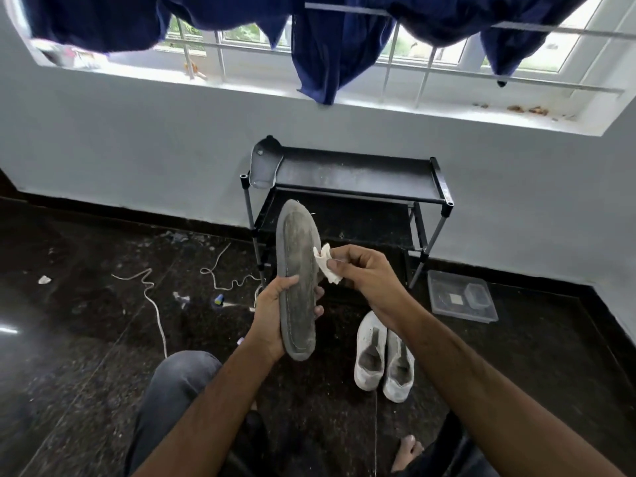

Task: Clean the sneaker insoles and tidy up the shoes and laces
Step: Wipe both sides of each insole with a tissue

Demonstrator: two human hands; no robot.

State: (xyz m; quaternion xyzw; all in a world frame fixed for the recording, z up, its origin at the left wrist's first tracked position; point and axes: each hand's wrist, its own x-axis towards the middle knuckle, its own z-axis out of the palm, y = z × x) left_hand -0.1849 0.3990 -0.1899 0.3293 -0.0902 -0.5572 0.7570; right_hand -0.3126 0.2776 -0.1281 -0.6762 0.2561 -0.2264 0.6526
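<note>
You're holding the grey insole (pixel 296 280) upright at frame centre, your left hand (pixel 275 313) wrapping its lower half, thumb across the front, fingers curling round the far edge. Your right hand (pixel 361 270) is reaching in from the right, fingers pinching together on a crumpled white cloth (pixel 327 265) that's pressing against the insole's right edge. Just below your right forearm, the two white sneakers (pixel 383 356) are sitting side by side on the dark floor (pixel 86 356), toes pointing away. Open floor is spreading lower left; loose laces (pixel 155 297) are trailing at centre left. Beyond the insole, a black shoe rack (pixel 351 177) is standing against the wall, with a clear plastic tray (pixel 461 297) to its right.
</note>
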